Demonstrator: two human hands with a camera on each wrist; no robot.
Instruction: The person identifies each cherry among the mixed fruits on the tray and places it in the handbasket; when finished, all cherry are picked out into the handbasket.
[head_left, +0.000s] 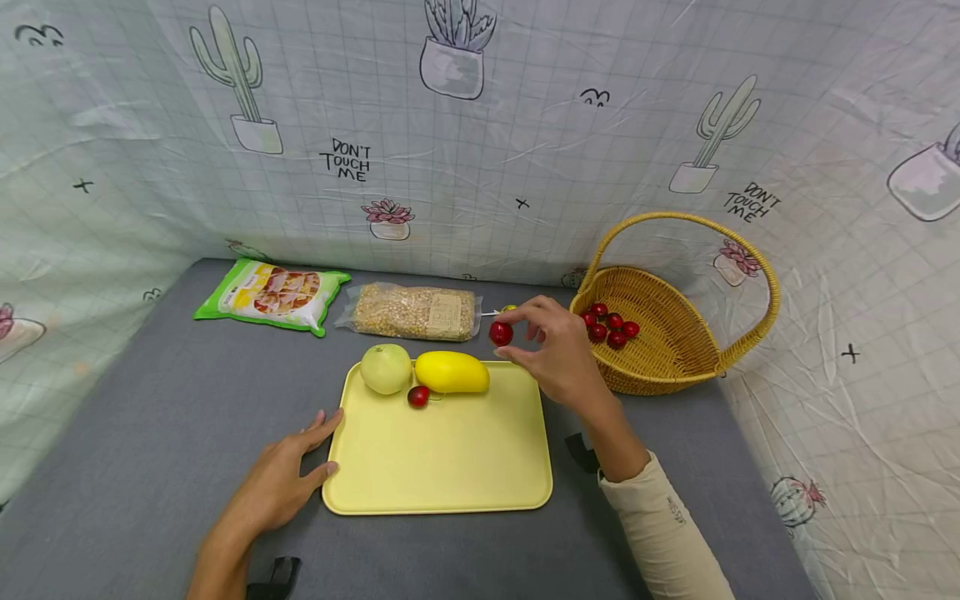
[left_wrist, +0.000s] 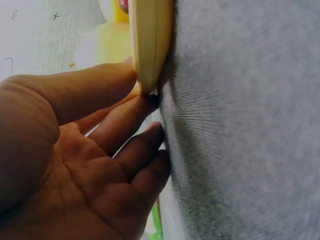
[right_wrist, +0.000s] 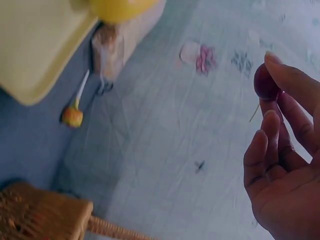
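My right hand [head_left: 553, 350] pinches a dark red cherry [head_left: 501, 334] between thumb and fingertips, above the far right corner of the yellow tray [head_left: 450, 458]. In the right wrist view a thin stem hangs below this cherry [right_wrist: 266, 82]. My left hand [head_left: 288, 471] touches the tray's left edge with thumb and fingers, the fingers fairly straight in the left wrist view. Along the tray's far side lie a pale green round fruit [head_left: 386, 369] and a yellow mango [head_left: 452, 372]. Another cherry [head_left: 418, 397] rests just in front of them.
A wicker basket [head_left: 660, 379] with a tall handle stands at the right, several cherries [head_left: 617, 340] inside. Behind the tray lie a clear bag of grain [head_left: 412, 312] and a green-white food packet [head_left: 273, 296]. A lollipop-like stick with a yellow head [right_wrist: 73, 116] lies near the grain bag.
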